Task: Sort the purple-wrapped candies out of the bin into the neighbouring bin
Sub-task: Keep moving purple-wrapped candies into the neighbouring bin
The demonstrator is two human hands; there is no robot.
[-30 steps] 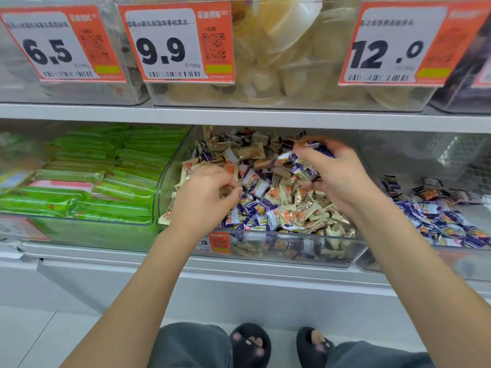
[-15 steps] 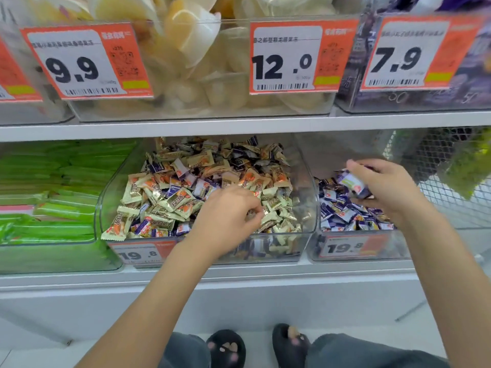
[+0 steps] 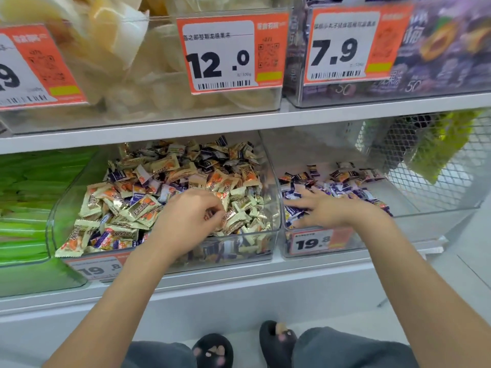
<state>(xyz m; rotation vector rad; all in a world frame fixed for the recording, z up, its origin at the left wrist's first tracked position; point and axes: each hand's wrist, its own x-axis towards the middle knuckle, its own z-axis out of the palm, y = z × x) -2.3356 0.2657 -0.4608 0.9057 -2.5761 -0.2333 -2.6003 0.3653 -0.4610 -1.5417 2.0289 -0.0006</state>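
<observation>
A clear middle bin (image 3: 276, 208) holds a heap of cream-and-orange wrapped candies (image 3: 106, 200) mixed with purple-wrapped candies (image 3: 118, 175). The neighbouring clear bin (image 3: 398, 221) to its right holds a low layer of purple-wrapped candies (image 3: 342, 188). My left hand (image 3: 186, 221) lies in the front of the middle bin, fingers curled down into the candies; what it holds is hidden. My right hand (image 3: 326, 208) is spread flat, fingers straight, on the purple candies in the right bin.
A bin of green packets (image 3: 24, 208) stands to the left. The shelf above (image 3: 239, 123) carries bins with orange price tags close over the hands. A wire mesh basket (image 3: 430, 160) is at the right. My slippered feet (image 3: 212, 350) are on the floor below.
My right hand, which pinched purple candies over the right bin, has dropped and opened flat on the pile there. The view has swung right. My left hand stays in the middle bin.
</observation>
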